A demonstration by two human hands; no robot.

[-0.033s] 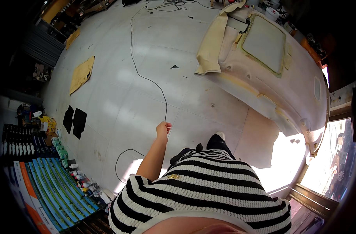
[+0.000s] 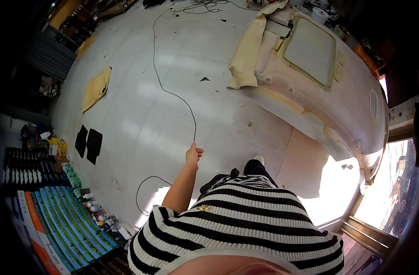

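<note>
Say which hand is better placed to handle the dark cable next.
Left, it seems: the dark cable runs to the left hand, which looks closed around it; the right hand is out of view.

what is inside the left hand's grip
A thin dark cable runs along the floor up to the left hand and appears held there. The stretch inside the grip is covered by the hand itself, so I can't tell whether anything else is in it.

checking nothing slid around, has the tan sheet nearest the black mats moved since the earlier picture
No, the tan sheet shows no visible shift against the black mats on the floor.
</note>
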